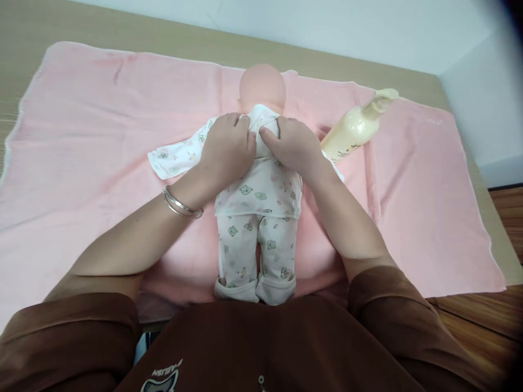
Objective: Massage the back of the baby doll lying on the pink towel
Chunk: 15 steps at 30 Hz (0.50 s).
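A baby doll lies face down on a pink towel, dressed in a white printed top and matching trousers. My left hand rests on the doll's left shoulder, fingers curled and pinching the cloth near the collar. My right hand sits on the other shoulder, fingers likewise closed on the fabric at the neck. The two hands almost touch at the middle of the doll's upper back. A silver bangle circles my left wrist.
A cream pump bottle lies on its side on the towel just right of my right hand. The towel covers a wooden table that ends at a white wall. Wooden floor shows at the right.
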Motion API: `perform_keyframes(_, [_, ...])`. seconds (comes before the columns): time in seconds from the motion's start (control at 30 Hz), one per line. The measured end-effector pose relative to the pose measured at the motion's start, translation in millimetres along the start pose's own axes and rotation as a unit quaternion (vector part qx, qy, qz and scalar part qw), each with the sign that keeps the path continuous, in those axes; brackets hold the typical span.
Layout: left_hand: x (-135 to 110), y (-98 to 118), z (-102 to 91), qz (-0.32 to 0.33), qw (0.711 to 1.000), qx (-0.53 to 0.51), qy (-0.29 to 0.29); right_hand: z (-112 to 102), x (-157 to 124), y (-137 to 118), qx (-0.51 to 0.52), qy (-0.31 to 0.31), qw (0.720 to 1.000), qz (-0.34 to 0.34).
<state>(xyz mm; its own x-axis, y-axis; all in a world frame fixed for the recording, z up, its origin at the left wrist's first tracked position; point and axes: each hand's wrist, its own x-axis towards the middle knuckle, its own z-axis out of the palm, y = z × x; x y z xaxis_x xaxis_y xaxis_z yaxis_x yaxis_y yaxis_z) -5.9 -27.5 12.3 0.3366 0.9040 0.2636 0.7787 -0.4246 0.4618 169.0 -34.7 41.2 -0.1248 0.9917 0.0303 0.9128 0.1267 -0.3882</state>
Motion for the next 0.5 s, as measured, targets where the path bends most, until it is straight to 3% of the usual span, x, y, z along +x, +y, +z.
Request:
perform_keyframes(0.13, [-1,7,-3.9,-0.01,1.0,0.008,-0.004,-3,1,3,-0.006,-0.007,1.0,0.005])
perform_keyframes(0.4, [23,-24,7.5,-0.031,0.999,-0.009,-0.019,1,-30,-25,-0.107,0.012,0.993,-0.048])
perform_keyframes(0.5, [23,-31,17.3,-0.03,0.999,-0.004,-0.012,1,-29,-26,-0.105,0.001,0.993,-0.05])
